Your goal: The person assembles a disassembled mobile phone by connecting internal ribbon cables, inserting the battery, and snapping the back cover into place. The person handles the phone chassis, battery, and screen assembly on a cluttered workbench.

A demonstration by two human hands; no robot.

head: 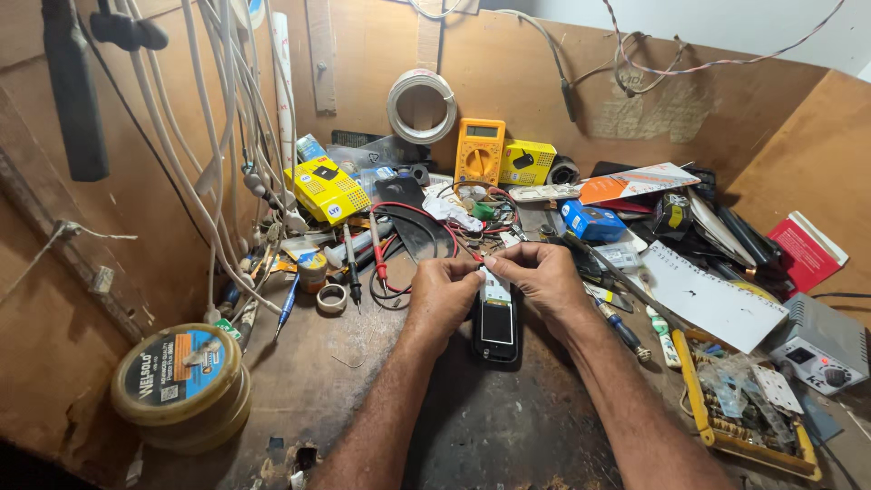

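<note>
Both of my hands meet over a small black device [496,331] lying flat on the worn workbench [490,426]. My left hand [443,295] pinches at the device's top edge from the left, fingers closed on it. From the right, my right hand [543,275] grips the same top edge, where a small pale part [495,287] shows between the fingertips. The device's lower half lies uncovered between my wrists.
A yellow multimeter [479,151] and yellow boxes [327,189] stand at the back, with red and black probe leads [376,249] left of my hands. A round solder tin [181,381] sits front left. Screwdrivers, a notepad [712,299] and a parts tray [748,408] crowd the right.
</note>
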